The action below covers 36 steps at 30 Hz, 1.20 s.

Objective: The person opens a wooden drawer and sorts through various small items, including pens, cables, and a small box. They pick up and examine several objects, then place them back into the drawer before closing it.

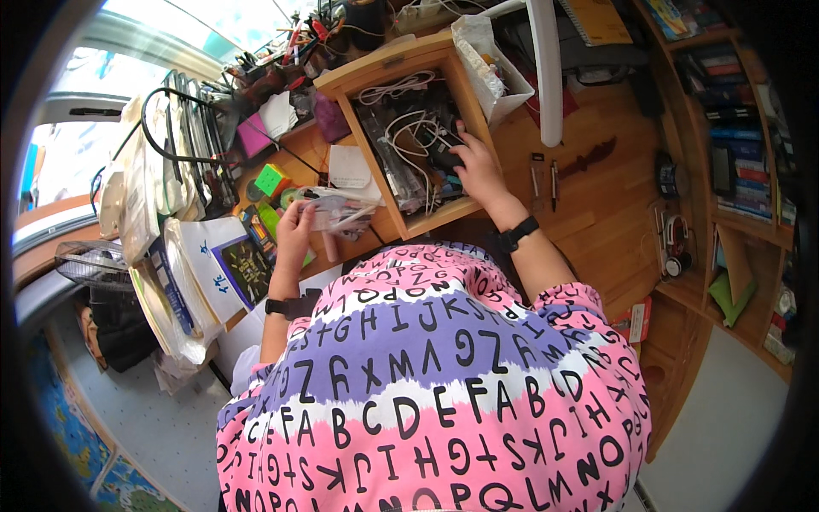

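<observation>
A wooden drawer (416, 225) rests on the desk, with a white cable (409, 131), clear plastic bags and dark items inside. My right hand (477, 160) reaches over its right side, fingers on a black object (443, 150) among the cables; whether they grip it is not clear. My left hand (294, 227) pinches a clear plastic bag (336, 211) with thin items in it, left of the drawer. Beyond that hand lie a Rubik's-type cube (272, 180) and a white paper sheet (349, 166).
A white paper box (489, 77) stands against the drawer's right side, beside a white lamp arm (550, 77). Pens (554, 185) lie on the desk at right. Upright files (185, 141) and a book with a dark cover (243, 269) are at left; headphones (675, 237) sit near the shelves.
</observation>
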Each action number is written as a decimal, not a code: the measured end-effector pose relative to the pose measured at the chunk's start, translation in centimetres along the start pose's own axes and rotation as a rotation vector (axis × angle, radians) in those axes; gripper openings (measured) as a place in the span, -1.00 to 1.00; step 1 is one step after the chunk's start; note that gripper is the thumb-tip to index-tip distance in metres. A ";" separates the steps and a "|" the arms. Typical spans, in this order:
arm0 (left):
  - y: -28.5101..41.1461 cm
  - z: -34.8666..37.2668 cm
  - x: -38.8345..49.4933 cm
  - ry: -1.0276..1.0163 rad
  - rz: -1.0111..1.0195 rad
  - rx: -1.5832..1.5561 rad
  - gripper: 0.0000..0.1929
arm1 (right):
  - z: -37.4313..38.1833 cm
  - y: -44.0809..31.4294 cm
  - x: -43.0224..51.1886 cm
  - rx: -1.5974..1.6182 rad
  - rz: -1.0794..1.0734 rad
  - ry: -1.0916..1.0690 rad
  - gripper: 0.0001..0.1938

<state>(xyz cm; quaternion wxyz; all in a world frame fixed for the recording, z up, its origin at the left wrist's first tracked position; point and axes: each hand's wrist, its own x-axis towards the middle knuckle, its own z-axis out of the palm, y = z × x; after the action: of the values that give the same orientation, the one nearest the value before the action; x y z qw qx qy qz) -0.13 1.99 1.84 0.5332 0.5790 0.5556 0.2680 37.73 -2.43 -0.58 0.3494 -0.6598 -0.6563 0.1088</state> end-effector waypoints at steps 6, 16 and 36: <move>-0.2 0.0 -0.2 -0.005 -0.027 -0.070 -0.81 | -5.5 3.0 -2.8 -0.123 0.177 0.233 -0.92; 0.3 -0.3 0.3 -0.052 -0.013 0.009 -0.82 | -7.0 15.1 -10.9 -0.490 1.043 0.033 -0.17; -0.1 0.0 0.6 -0.047 -0.008 -0.024 -0.83 | -3.3 21.6 -12.5 0.069 1.113 0.001 -0.56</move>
<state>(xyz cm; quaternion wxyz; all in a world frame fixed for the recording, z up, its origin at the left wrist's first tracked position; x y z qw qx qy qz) 0.01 2.54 1.51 0.5539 0.5764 0.5421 0.2589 55.31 -12.93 -15.12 0.2611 -0.8951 -0.2045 0.2980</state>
